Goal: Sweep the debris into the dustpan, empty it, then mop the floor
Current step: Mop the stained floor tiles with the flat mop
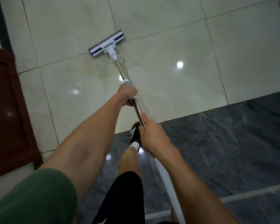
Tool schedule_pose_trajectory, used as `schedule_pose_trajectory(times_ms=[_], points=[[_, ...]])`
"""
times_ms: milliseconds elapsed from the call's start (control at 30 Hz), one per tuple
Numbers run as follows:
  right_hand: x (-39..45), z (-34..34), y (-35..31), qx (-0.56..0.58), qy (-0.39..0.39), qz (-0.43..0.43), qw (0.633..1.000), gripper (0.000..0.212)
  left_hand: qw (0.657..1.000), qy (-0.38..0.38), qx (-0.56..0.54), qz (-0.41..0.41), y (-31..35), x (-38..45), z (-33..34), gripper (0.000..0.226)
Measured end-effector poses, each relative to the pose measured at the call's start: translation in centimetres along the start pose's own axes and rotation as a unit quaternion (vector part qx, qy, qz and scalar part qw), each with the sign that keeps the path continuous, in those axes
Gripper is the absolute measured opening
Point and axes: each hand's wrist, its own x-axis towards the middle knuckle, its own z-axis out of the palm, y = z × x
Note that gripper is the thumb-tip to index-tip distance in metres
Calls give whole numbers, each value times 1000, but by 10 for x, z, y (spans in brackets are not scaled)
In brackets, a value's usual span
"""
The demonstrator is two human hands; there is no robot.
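A flat mop with a grey and white head [106, 44] lies on the pale cream floor tiles [168, 65], ahead of me and a little left. Its metal and white handle [120, 68] runs back toward me. My left hand [128, 95] grips the handle at its grey collar, further out. My right hand [152, 135] grips the handle lower down, closer to my body. Faint wet streaks show on the tile near the mop head. No dustpan or debris is in view.
A dark red wooden piece of furniture [8, 110] stands at the left. Dark grey marble flooring [217, 143] covers the near right. My leg and a black shoe [135, 135] stand at the border of the two floors. A dark strip [2, 25] runs along the far left.
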Motion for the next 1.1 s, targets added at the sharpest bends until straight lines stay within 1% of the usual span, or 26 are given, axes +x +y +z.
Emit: schedule_pose_trajectory(times_ms=[167,333,467,600,633,700,800,967,1067,1100], points=[[-59,9,91,-4,-8,2,1000,55,1000,-25,9,4,-57,-55,73,20],[-117,11,204,-11,-12,-20,1000,62,999,-45,6,7,-118,-117,159,23],[-165,6,282,-11,-27,-27,999,62,999,-45,-1,-1,-159,-165,225,14],[-208,-2,337,-13,-47,-17,999,69,999,-44,-19,-12,-193,-207,274,13],[-217,-4,345,-12,-55,-19,998,74,999,-41,-30,-17,-199,-212,281,15],[-231,-10,357,-17,-75,-18,997,85,997,-30,-60,-26,-210,-221,293,30],[-239,-19,362,-34,-91,-23,995,91,994,-12,-103,-28,-215,-231,298,41],[-228,-25,336,-46,-129,-53,989,96,986,17,-165,-31,-214,-219,276,38],[-207,-24,311,-56,-132,-61,988,98,982,43,-183,-27,-205,-205,256,20],[-199,-23,300,-66,-131,-64,987,98,980,53,-189,-24,-201,-198,248,18]])
